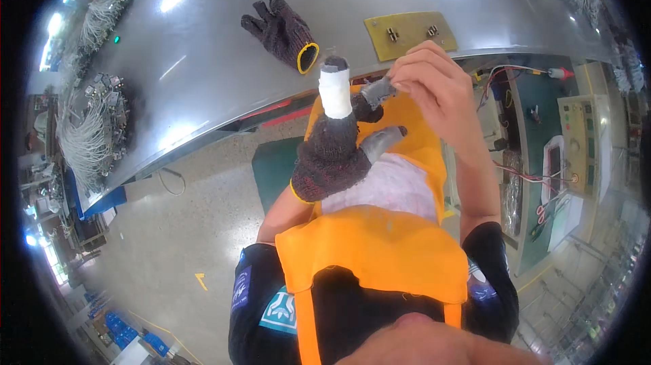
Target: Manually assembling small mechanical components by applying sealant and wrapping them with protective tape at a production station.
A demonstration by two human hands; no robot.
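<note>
My left hand [332,155] wears a dark knitted work glove with a yellow cuff edge. Its fingers and thumb are held apart, with nothing in the palm that I can see. White tape [335,94] wraps one upright finger, and grey tape [383,141] covers the thumb. Grey tape [378,92] also wraps another finger, pointing to the right. My bare right hand [432,84] pinches the tip of that grey-taped finger between thumb and fingers. A second dark glove [281,31] lies on the metal table, its yellow-edged opening toward me.
A brass-coloured plate [410,34] with two small metal fittings lies at the edge of the metal table [217,46]. Bundles of white wires with connectors [95,131] lie at the left. Scissors [540,214] and a control box [583,138] are on the right side.
</note>
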